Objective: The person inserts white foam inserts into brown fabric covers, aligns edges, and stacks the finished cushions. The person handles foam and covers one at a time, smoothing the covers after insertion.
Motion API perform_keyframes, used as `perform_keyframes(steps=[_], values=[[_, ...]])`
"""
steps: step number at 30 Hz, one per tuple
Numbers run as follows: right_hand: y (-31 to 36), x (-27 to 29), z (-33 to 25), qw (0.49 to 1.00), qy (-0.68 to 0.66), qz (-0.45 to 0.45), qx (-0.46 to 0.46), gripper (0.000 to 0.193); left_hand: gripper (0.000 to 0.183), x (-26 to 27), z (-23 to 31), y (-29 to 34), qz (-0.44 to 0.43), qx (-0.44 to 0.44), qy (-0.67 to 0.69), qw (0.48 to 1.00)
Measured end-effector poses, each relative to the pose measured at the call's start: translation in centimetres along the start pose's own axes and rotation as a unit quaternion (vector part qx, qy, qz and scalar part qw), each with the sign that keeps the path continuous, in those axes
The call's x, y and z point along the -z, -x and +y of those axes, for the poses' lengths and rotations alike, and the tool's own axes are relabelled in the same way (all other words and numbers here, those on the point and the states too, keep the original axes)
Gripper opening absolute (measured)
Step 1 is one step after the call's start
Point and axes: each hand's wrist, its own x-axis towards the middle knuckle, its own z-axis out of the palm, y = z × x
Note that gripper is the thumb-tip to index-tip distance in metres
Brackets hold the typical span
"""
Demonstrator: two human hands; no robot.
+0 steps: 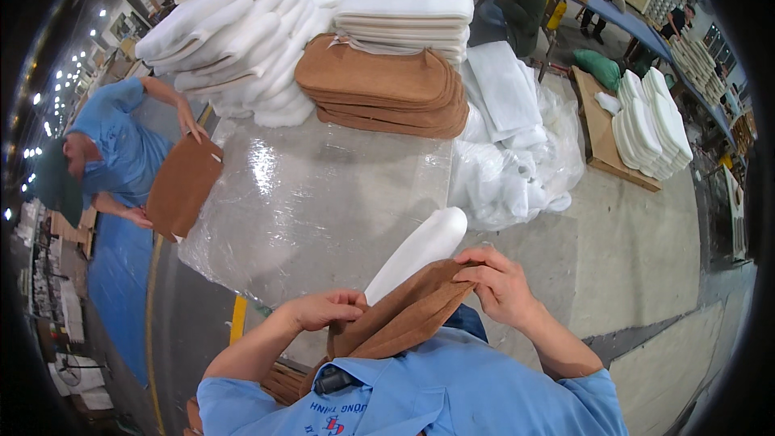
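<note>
Close to my chest, a brown fabric cushion cover (pixel 412 304) is stretched between my two hands, its edge parted along the top. My left hand (pixel 329 308) pinches the cover's left end, thumb and fingers closed. At the other end, my right hand (pixel 494 281) grips the cover's edge between thumb and fingers. Just beyond the cover lies a white padded cushion insert (pixel 420 246) with a rounded end; its near part is hidden behind the brown fabric, so I cannot tell whether it enters the cover.
Ahead on the plastic-covered table (pixel 323 186) stand a brown stack of covers (pixel 379 85), white pads (pixel 404 12) and a tall white pile (pixel 242 40). Crumpled plastic (pixel 517 186) lies right of them. A co-worker (pixel 121 129) at left holds a brown piece (pixel 184 186).
</note>
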Motion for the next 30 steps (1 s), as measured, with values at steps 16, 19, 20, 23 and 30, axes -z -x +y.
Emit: perform_keyframes(steps=[16, 19, 20, 23, 30], values=[[0.9, -1.0, 0.1, 0.999, -0.018, 0.035, 0.016, 0.042, 0.046, 0.0, 6.2, -1.9, 0.043, -0.157, -0.003, 0.987], [1.3, -0.6, 0.1, 0.999, -0.015, 0.035, 0.014, 0.044, 0.046, 0.1, 5.1, -2.9, 0.072, -0.286, 0.081, 0.952], [1.7, -0.6, 0.0, 0.999, -0.013, 0.034, 0.009, 0.044, 0.045, -0.2, 4.8, -3.2, 0.075, -0.338, 0.107, 0.932], [2.6, -0.7, 0.1, 0.999, -0.012, 0.045, -0.014, 0.044, 0.041, -1.5, 4.9, -4.1, 0.078, -0.418, 0.171, 0.889], [2.1, -0.6, -0.7, 0.999, -0.018, 0.035, -0.020, 0.042, 0.041, -1.0, 6.1, -5.3, 0.140, -0.133, -0.049, 0.980]])
